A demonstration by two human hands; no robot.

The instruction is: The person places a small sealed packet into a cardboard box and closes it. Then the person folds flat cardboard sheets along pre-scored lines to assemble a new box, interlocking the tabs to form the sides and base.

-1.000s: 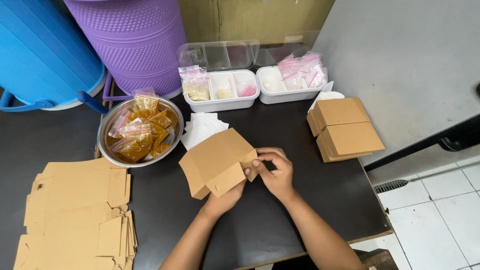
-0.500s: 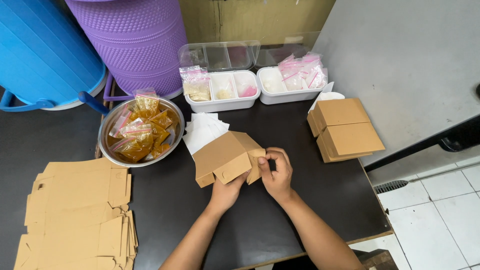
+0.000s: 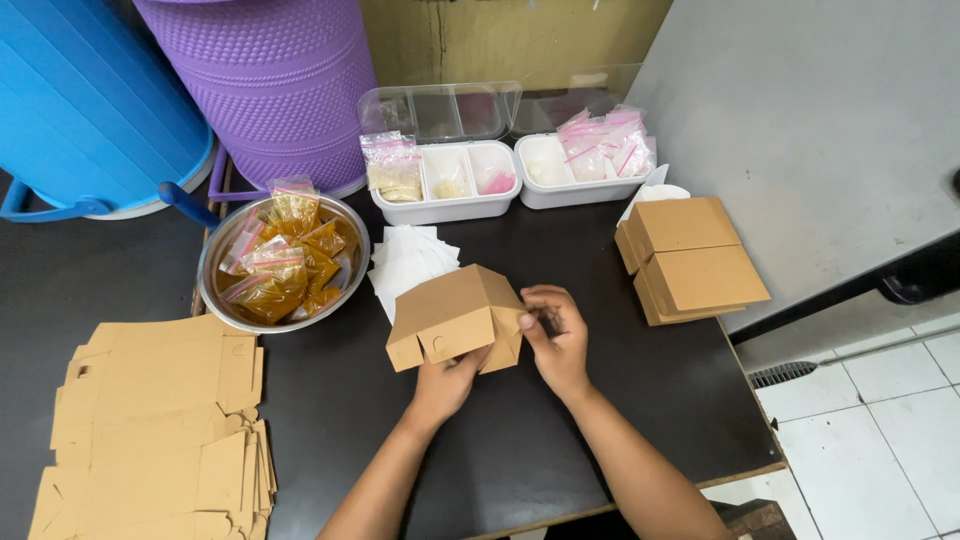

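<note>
The brown cardboard box (image 3: 456,318) now looks more closed up than a moment ago, its flaps folded in, and it sits just above the dark tabletop (image 3: 520,440), with the left hand (image 3: 447,378) gripping it from below and the right hand (image 3: 556,340) pinching its end flap.

The cardboard box (image 3: 455,320) is plain kraft brown, like the flat box blanks (image 3: 150,420) and finished boxes (image 3: 690,258). The table (image 3: 500,450) is black. One drum (image 3: 85,100) is blue, the other (image 3: 270,85) purple with a dimpled pattern. Sachets in the steel bowl (image 3: 215,255) look amber, pink-edged.
</note>
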